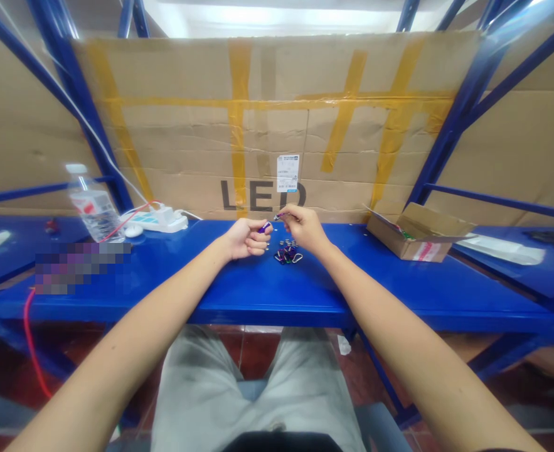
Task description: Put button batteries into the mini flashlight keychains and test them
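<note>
The left hand (248, 238) was curled palm-up with its thumb and fingers closed on a small purple cylinder (264, 228), whose end poked out toward the other hand. The right hand (302, 227) was bent at the wrist and pinched a tiny purple-and-silver piece (280, 216) between its thumb and fingers, near the cylinder but apart from it. Just below the gap between the hands, a cluster of small silvery parts (288, 243) lay on the blue table (267, 295); closer to the person, next to those parts, was a little heap of carabiners (288, 256), dark, purple and pale. How many there were could not be made out.

To the right of the right hand stood an open cardboard box (425, 252) with something green (406, 235) visible inside, too small to identify. Well to the left of the left hand, toward the table's back edge, lay a white power strip (161, 218); a clear bottle (96, 210) with a white cap stood beyond it, and nearer the person was a blurred-out object (81, 267). Behind both hands rose a large taped cardboard panel (187, 144) printed "LED", bearing a white label (287, 173). Below the hands, beneath the table edge, were the person's light grey trousers (253, 408).
</note>
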A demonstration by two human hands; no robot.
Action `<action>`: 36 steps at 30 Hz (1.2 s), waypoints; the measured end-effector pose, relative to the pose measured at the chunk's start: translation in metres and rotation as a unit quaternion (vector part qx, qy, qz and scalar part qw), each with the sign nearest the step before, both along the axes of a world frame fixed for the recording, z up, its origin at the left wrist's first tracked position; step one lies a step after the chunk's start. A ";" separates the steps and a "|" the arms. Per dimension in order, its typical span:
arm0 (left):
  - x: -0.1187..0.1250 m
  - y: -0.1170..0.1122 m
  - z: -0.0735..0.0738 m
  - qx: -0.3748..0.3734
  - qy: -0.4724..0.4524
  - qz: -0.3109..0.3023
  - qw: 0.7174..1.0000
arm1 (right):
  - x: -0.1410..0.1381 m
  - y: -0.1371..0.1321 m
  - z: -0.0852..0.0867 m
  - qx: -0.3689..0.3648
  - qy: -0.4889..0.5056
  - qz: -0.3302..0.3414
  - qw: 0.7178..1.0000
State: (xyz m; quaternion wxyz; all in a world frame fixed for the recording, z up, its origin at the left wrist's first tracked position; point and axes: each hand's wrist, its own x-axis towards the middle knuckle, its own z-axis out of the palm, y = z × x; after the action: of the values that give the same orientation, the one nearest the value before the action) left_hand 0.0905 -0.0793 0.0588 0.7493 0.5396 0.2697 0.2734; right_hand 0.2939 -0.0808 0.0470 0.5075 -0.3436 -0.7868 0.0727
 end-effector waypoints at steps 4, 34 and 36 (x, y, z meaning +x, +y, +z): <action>-0.005 0.005 0.001 0.059 0.006 0.040 0.997 | 0.001 0.001 0.000 -0.037 -0.014 -0.020 0.999; -0.047 0.087 -0.040 0.599 0.501 0.139 0.608 | -0.003 -0.006 0.003 -0.063 -0.084 -0.023 0.994; -0.045 0.086 -0.039 0.601 0.513 0.139 0.596 | -0.003 -0.006 0.003 -0.063 -0.083 -0.021 0.994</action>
State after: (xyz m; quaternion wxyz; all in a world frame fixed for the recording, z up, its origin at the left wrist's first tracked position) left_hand 0.0451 0.0067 0.0196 -0.0543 0.8750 0.4562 0.1525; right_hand 0.2913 -0.0872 0.0505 0.4190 -0.3964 -0.8127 0.0821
